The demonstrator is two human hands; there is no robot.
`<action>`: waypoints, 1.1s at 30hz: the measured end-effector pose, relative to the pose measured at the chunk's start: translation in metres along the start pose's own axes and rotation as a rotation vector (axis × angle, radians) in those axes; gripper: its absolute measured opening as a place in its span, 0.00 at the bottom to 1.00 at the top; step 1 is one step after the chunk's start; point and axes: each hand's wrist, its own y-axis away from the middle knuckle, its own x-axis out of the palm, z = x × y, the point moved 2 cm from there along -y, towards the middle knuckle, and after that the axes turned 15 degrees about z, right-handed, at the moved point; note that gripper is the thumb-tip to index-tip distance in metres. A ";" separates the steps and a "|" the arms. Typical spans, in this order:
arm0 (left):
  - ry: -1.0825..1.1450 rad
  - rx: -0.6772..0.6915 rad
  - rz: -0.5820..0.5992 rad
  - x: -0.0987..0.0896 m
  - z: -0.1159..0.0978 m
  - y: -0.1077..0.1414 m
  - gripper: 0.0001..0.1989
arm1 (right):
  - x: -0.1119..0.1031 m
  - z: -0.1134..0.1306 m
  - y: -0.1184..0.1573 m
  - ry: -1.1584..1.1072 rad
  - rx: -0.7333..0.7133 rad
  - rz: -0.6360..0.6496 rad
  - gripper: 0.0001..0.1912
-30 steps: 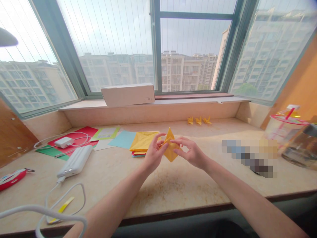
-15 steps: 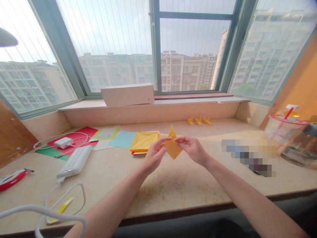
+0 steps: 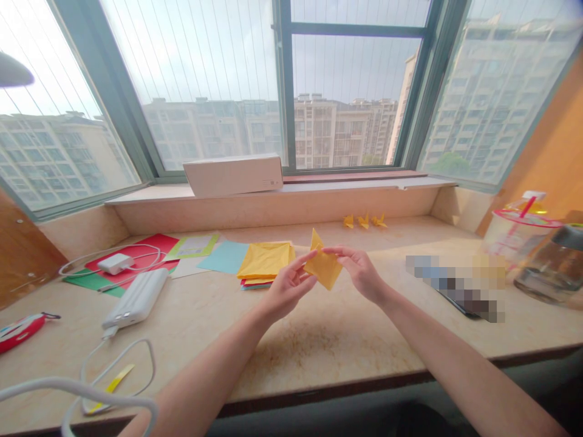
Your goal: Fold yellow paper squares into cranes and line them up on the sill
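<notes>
My feed shows the folded yellow paper diamond (image 3: 327, 271) tilted more than before above the beige counter (image 3: 355, 346), pinched by the right hand (image 3: 363, 277); the half-open left hand (image 3: 288, 285), grip unclear, partly blocks a yellow-topped paper stack (image 3: 264, 261).

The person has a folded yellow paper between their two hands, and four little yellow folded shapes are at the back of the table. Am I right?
Not four: the head view shows three little yellow folded shapes at the back of the table. The folded yellow paper is between the left hand and right hand.
</notes>
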 end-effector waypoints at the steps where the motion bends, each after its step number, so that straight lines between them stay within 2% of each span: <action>1: -0.016 -0.010 -0.020 -0.001 0.001 0.000 0.29 | 0.000 -0.001 0.000 -0.011 0.005 0.010 0.18; 7: -0.098 -0.032 -0.167 -0.007 0.001 -0.002 0.24 | 0.003 -0.001 0.001 -0.076 -0.020 0.125 0.22; 11: -0.068 -0.031 -0.237 -0.009 -0.001 -0.003 0.24 | 0.008 0.001 0.003 0.067 -0.091 0.184 0.24; 17: -0.050 -0.066 -0.288 -0.011 -0.003 -0.004 0.24 | 0.008 0.004 0.004 0.239 -0.089 0.212 0.19; 22: -0.055 -0.077 -0.307 -0.011 -0.004 -0.003 0.22 | 0.007 0.010 0.007 0.363 -0.117 0.263 0.20; 29: -0.110 -0.078 -0.286 -0.012 -0.001 -0.003 0.22 | 0.007 0.008 0.005 0.417 -0.165 0.162 0.05; 33: -0.147 -0.085 -0.216 -0.008 -0.001 -0.003 0.23 | 0.004 0.005 0.002 0.406 -0.187 0.053 0.09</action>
